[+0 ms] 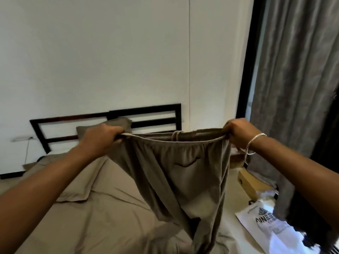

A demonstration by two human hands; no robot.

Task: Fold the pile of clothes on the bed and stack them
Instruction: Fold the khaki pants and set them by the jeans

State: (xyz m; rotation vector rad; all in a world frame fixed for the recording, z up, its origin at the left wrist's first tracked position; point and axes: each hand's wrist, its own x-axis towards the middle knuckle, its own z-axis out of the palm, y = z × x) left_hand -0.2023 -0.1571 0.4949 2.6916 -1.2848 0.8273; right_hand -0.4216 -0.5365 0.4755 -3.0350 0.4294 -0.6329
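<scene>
I am holding up a pair of taupe trousers (181, 173) by the waistband, in the air above the bed (102, 217). The waistband is running level from left to right between my two hands, and the long axis of the garment is hanging straight down from it, the legs pointing at the mattress and the lowest cloth reaching the bedding near the bottom edge of view. A drawstring (177, 135) is dangling at the middle of the waistband, and a slit pocket is showing on the side facing me.

My left hand (102, 138) is gripping the left end of the waistband, its fingers (119, 132) curled round the bunched cloth. My right hand (240, 131) is gripping the right end in the same way, its fingers (232, 125) closed over the hem. A silver bangle (255, 143) is sitting on my right wrist.

Under the trousers the sheet is lying in the same taupe colour, with a pillow (86, 180) beneath my left forearm and another propped against the dark headboard (143, 111). To the right a grey curtain (297, 70) is hanging, and a white printed bag (264, 224) is lying on the floor beside the bed
</scene>
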